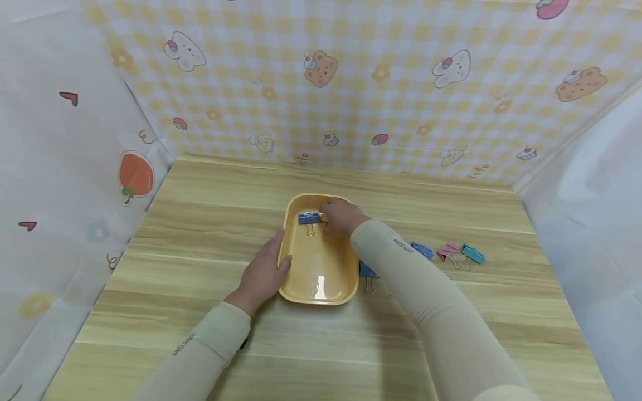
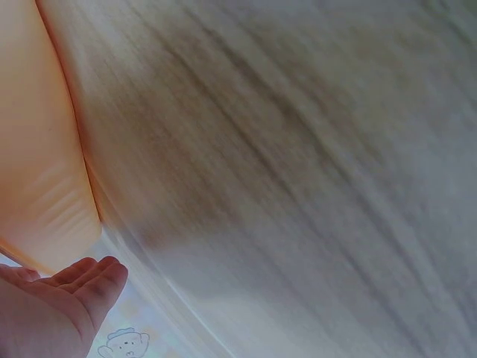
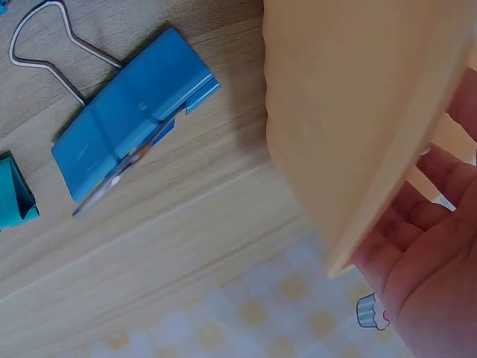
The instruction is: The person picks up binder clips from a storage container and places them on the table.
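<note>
A yellow plastic tray (image 1: pixel 321 262) sits on the wooden table. My left hand (image 1: pixel 263 270) holds its left side, with the thumb over the rim and the fingers along the outer wall. Reaching over the right rim, my right hand (image 1: pixel 342 216) pinches a small yellow binder clip (image 1: pixel 324 218) near the tray's far end; the fingers hide most of this clip. Just left of it, a blue binder clip (image 1: pixel 308 218) lies in the tray. The right wrist view shows the hand (image 3: pixel 436 246) partly behind the tray's rim.
Outside the tray on the right lie a large blue binder clip (image 1: pixel 368 270), another blue clip (image 1: pixel 422 250), a pink clip (image 1: pixel 448 251) and a teal clip (image 1: pixel 473 254). The right forearm passes above that side. A patterned cloth (image 1: pixel 351 106) hangs behind the table.
</note>
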The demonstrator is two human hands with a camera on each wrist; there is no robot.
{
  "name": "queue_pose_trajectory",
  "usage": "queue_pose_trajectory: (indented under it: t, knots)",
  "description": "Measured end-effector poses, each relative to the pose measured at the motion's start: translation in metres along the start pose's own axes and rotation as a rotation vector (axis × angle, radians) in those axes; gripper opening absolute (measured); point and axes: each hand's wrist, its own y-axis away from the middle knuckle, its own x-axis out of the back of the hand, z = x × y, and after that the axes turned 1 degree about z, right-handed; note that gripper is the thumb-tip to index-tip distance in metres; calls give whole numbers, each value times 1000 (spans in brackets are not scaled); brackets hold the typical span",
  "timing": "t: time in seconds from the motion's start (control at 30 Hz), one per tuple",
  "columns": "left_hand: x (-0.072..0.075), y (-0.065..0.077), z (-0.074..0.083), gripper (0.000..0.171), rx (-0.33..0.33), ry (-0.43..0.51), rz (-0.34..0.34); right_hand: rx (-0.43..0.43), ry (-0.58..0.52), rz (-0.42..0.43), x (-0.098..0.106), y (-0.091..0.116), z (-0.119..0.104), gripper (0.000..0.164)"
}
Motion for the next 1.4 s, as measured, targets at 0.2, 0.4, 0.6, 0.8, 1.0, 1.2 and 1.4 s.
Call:
queue_pose_trajectory:
  t: [0.2, 0.4, 0.6, 0.8, 1.0, 1.2, 1.4]
  knots:
    - [-1, 0, 1, 69, 4, 10, -1, -4, 55, -28, 0, -3, -3, 49]
    - [0, 0, 0, 68, 8, 7, 3, 10, 122, -33, -1, -7, -5, 39]
    - [0, 1, 0, 68, -1, 11, 8, 4, 151, -35, -7, -12, -5, 31]
    - [1, 1, 1, 68, -4, 17, 8, -13, 150, -39, -11, -13, -6, 32]
    - [1, 1, 1, 68, 3, 17, 4, -13, 143, -41, -12, -13, -7, 32]
    - [1, 1, 1, 68, 2, 16, 4, -1, 171, -29, -14, -13, -5, 32]
    - [1, 1, 1, 67, 3, 18, 7, -6, 164, -19, -16, -14, -4, 30]
